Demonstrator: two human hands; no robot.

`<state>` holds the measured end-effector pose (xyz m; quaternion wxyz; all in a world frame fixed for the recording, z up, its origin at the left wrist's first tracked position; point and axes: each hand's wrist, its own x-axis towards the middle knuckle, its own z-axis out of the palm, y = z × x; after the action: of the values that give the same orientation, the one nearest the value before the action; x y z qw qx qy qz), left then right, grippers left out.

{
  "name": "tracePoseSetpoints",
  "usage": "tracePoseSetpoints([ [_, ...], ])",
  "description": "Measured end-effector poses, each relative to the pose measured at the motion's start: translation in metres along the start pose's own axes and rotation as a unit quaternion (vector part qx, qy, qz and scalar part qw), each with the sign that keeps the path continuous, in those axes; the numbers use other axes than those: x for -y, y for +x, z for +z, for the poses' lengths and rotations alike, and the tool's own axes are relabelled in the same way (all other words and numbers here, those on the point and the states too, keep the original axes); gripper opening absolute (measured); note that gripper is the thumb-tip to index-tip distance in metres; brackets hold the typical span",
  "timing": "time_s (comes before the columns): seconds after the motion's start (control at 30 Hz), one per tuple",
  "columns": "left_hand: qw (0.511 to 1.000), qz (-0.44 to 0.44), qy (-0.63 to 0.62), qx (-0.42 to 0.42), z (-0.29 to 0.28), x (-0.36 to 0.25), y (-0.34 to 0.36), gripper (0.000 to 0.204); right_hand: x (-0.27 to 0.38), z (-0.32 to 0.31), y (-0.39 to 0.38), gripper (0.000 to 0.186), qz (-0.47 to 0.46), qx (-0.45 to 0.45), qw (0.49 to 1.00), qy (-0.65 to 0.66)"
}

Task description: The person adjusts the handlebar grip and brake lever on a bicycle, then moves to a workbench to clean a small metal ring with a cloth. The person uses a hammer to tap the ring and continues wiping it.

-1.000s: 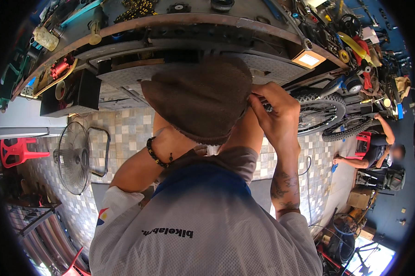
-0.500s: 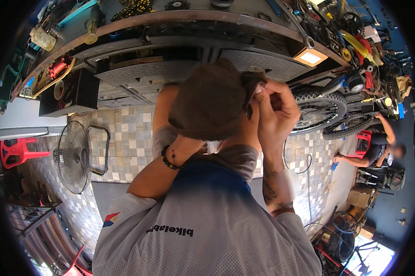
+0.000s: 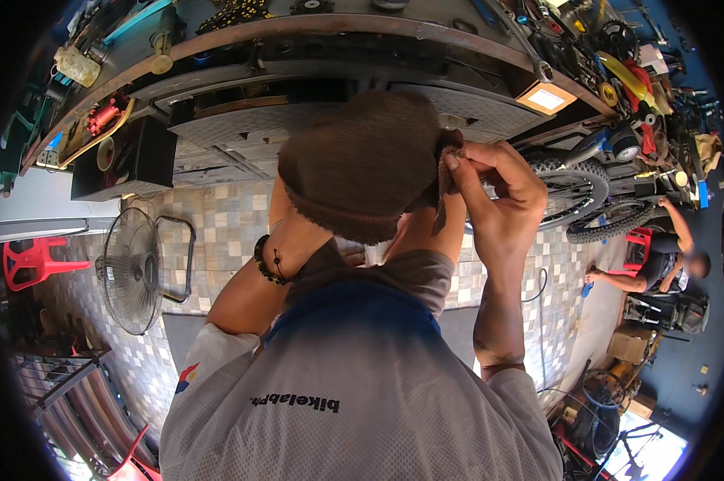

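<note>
A dark brown cloth [image 3: 362, 164] with a frayed edge hangs in front of me, spread over and above my lap. My right hand [image 3: 502, 180] pinches a bunched corner of it between thumb and fingers on the right side. My left hand [image 3: 304, 234], with a beaded bracelet at its wrist, reaches in underneath the cloth, which hides its fingers. Whatever lies beneath the fabric is covered too, apart from a bit of something white [image 3: 375, 252] between my thighs.
A metal workbench [image 3: 314, 28] with drawers and tools stands ahead. Bicycle wheels [image 3: 570, 192] are to its right. A fan [image 3: 133, 268] and a red plastic stool [image 3: 41, 260] stand left on the tiled floor. Another person [image 3: 667, 256] sits at far right.
The cloth has spread wider and shifted slightly left. My right hand has moved a little right, still pinching the corner; my left forearm has moved left.
</note>
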<state>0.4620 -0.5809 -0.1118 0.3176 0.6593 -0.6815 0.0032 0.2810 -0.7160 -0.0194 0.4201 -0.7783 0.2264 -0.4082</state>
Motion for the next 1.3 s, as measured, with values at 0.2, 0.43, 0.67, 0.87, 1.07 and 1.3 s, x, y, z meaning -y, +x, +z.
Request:
tracePoseSetpoints([
  [0.2, 0.989, -0.054, -0.135, -0.026, 0.029, 0.006, -0.014, 0.070, 0.003, -0.006, 0.004, 0.013, -0.077, 0.001, 0.994, -0.082],
  [0.43, 0.986, -0.091, -0.104, -0.098, 0.055, -0.002, -0.016, 0.072, -0.011, 0.024, -0.005, 0.014, -0.093, -0.118, 0.988, -0.029],
  [0.67, 0.996, -0.004, 0.090, -0.024, 0.012, -0.001, -0.005, 0.070, -0.012, -0.002, 0.008, 0.013, -0.021, 0.073, 0.992, -0.099],
  [0.87, 0.999, -0.025, 0.012, -0.026, 0.009, -0.003, 0.004, 0.067, -0.017, -0.004, 0.011, 0.015, -0.089, 0.077, 0.986, -0.122],
  [1.07, 0.984, -0.108, -0.118, -0.079, 0.037, -0.013, 0.004, 0.064, -0.033, 0.022, -0.006, 0.012, 0.001, -0.051, 0.999, -0.006],
  [1.3, 0.983, -0.113, -0.123, -0.077, 0.042, -0.016, 0.013, 0.061, -0.042, 0.027, -0.018, 0.008, 0.094, -0.097, 0.980, 0.147],
])
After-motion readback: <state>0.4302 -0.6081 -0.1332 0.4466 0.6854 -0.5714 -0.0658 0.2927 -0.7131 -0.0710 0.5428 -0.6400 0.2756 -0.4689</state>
